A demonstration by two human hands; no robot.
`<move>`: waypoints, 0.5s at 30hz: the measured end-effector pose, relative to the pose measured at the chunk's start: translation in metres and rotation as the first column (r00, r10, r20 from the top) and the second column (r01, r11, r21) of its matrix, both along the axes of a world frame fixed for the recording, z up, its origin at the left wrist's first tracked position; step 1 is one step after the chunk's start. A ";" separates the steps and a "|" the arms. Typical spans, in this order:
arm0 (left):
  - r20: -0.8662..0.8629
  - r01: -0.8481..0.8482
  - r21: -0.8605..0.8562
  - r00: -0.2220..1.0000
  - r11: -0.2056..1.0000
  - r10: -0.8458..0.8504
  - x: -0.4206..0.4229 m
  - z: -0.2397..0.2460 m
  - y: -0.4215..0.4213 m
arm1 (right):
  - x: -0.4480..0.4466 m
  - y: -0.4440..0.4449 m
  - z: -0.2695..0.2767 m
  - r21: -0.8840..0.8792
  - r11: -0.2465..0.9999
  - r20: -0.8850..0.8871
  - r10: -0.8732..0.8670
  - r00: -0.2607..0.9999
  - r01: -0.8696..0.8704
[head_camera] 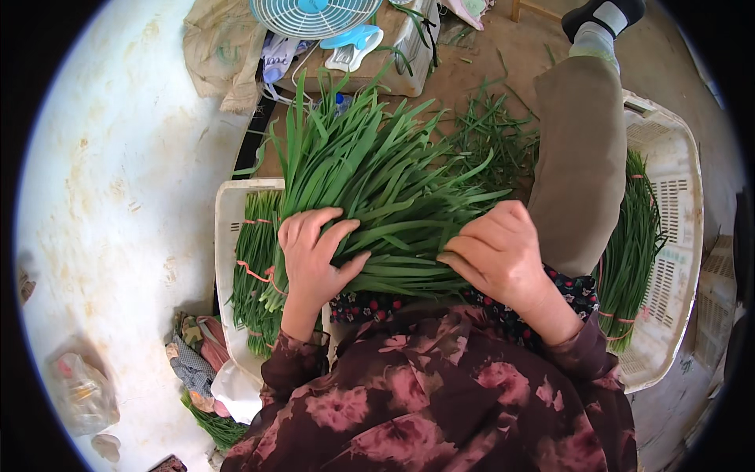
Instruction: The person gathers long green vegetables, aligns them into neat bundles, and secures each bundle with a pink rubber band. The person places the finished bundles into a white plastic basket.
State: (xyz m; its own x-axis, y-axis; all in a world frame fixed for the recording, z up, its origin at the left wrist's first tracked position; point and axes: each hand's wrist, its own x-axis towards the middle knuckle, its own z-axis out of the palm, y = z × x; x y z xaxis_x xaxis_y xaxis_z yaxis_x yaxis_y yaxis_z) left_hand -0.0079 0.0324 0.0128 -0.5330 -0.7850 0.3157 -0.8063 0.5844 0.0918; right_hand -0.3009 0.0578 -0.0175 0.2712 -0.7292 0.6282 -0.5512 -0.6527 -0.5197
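Observation:
A large loose bunch of garlic chives [365, 177] lies across my lap, its green leaves fanned out ahead and to the right. My left hand [318, 245] curls over the bunch's left side, fingers slightly apart, steadying it. At the right edge of the bunch, my right hand [498, 253] pinches leaves between thumb and fingers; the exact leaves in its grip are partly hidden. Pale stem ends [274, 298] show below my left wrist. Under the bunch a dark floral cloth [368, 308] covers my lap.
Tied chive bundles stand in white plastic crates at left [227, 194] and right [687, 177]. Loose leaves [492, 130] litter the floor ahead. A blue fan [315, 15] is at the top. My leg [578, 159] stretches forward on the right. A pale wall [130, 177] is at left.

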 end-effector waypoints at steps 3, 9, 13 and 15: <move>0.008 -0.011 0.003 1.000 1.000 0.011 -0.003 0.001 0.001 | 0.015 0.006 -0.019 0.137 0.990 -0.038 0.032 0.999 -0.027; 0.008 -0.012 -0.026 1.000 1.000 0.012 -0.006 -0.002 0.003 | 0.025 0.008 -0.043 0.455 0.882 0.160 0.054 0.986 -0.122; 0.007 -0.009 -0.042 1.000 0.999 0.010 -0.006 -0.004 0.003 | 0.022 0.010 -0.042 0.763 0.451 0.621 -0.316 0.717 -0.462; 0.000 -0.015 -0.036 1.000 0.999 0.015 -0.005 -0.004 0.003 | 0.017 0.008 -0.044 0.655 0.457 0.755 -0.422 0.502 -0.602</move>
State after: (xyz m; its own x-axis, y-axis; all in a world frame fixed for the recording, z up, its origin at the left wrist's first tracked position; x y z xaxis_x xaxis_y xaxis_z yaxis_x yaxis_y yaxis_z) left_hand -0.0129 0.0357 0.0088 -0.5215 -0.7810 0.3437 -0.8149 0.5753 0.0709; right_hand -0.2841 0.0653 -0.0615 0.1845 -0.9394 -0.2888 0.4394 0.3417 -0.8308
